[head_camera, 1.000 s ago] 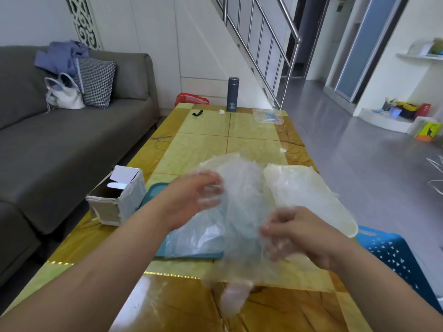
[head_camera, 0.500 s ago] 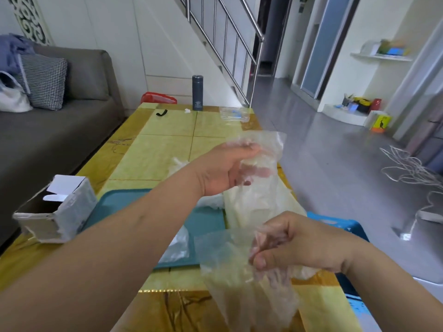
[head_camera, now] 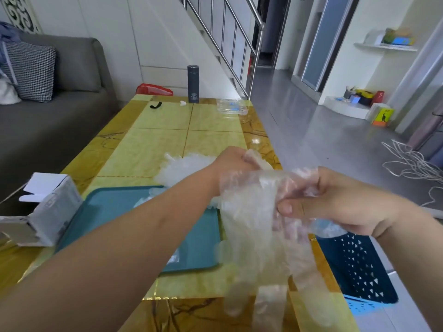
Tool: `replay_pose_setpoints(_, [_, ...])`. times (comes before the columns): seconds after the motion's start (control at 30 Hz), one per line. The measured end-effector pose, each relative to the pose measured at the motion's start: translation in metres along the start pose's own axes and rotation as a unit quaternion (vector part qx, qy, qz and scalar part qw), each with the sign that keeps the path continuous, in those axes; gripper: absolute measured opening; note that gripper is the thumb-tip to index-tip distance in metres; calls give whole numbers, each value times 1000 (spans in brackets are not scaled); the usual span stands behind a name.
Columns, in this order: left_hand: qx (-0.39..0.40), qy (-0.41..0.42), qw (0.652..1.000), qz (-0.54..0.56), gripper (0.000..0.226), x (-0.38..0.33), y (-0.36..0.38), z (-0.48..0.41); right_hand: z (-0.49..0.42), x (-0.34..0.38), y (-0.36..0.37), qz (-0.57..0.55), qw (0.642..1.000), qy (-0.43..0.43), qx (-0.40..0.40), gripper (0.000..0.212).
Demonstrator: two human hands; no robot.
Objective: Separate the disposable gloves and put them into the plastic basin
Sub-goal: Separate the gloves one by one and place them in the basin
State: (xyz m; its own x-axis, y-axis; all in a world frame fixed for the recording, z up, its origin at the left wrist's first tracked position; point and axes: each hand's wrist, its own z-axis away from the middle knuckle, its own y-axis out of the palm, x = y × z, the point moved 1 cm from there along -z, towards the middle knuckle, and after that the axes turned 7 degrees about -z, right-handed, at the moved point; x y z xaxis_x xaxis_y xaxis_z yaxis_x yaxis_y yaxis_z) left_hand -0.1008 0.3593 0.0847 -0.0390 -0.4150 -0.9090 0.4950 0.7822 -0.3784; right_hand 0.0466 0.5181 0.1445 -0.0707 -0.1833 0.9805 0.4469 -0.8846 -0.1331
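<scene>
Both hands hold clear disposable gloves (head_camera: 259, 226) above the table's right front edge. My left hand (head_camera: 232, 164) grips the upper end of the thin plastic. My right hand (head_camera: 330, 202) pinches the gloves from the right, thumb curled over them. The gloves hang down in a loose bunch with their fingers pointing toward me. A heap of further clear gloves (head_camera: 182, 168) lies on the table beyond a teal tray (head_camera: 115, 207). The blue perforated plastic basin (head_camera: 354, 267) stands on the floor just right of the table, under my right hand.
An open white cardboard box (head_camera: 48, 209) sits at the table's left edge. A dark flask (head_camera: 193, 83), a clear plastic container (head_camera: 231, 107) and a black strap (head_camera: 155, 105) stand at the far end. Grey sofa on the left, white cable coils (head_camera: 412, 164) on the floor right.
My hands came closer together, the left dropping beside the right. The gloves shifted right, toward the basin. The camera turned right, showing more of the basin.
</scene>
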Motion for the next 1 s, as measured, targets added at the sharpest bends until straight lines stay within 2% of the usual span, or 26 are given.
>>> replay_pose_setpoints(0.07, [29,40,999,-18,20,-20,-4,7,4,3,-2,12,1000,-4,13,9])
replay_pose_setpoints(0.2, [142,54,976,156,16,-50,-15,18,0,2,4,24,999,-23,-4,7])
replay_pose_setpoints(0.23, [134,54,979,141,17,-45,-16,16,-1,1,7,16,1000,-10,11,10])
replay_pose_setpoints(0.3, [81,53,995,36,13,-27,-14,8,-3,-2,12,1,999,24,40,11])
replay_pose_setpoints(0.37, [25,65,995,-65,14,-14,-10,6,-4,-5,12,-3,998,47,50,10])
replay_pose_setpoints(0.4, [17,64,994,-83,16,-7,-7,3,-5,-8,12,-5,997,56,45,12])
replay_pose_setpoints(0.47, [8,30,999,-32,20,1,-1,3,-8,-9,7,-21,997,71,3,21])
replay_pose_setpoints(0.53, [-44,-24,999,-7,25,12,2,2,-13,-8,-3,-36,994,79,-59,25])
replay_pose_setpoints(0.6, [-78,-54,994,-58,20,24,4,-6,-21,-7,-17,-26,989,83,-119,23])
replay_pose_setpoints(0.67, [-87,-54,985,-141,23,26,2,-10,-36,-12,-31,-17,981,87,-172,21])
replay_pose_setpoints(0.7, [-104,-47,982,-149,21,25,0,-11,-45,-17,-37,-17,976,96,-197,20])
replay_pose_setpoints(0.77, [-129,-21,984,-125,3,26,-9,-15,-66,-30,-43,-14,964,121,-235,16])
replay_pose_setpoints(0.8, [-146,-22,985,-95,15,28,-15,-14,-77,-38,-44,-7,959,134,-252,15])
replay_pose_setpoints(0.9, [-155,-25,987,-24,26,35,-23,1,-106,-59,-48,69,945,147,-285,16])
replay_pose_setpoints(1.0, [-153,-5,985,-77,28,47,-26,15,-127,-74,-50,219,921,134,-293,10])
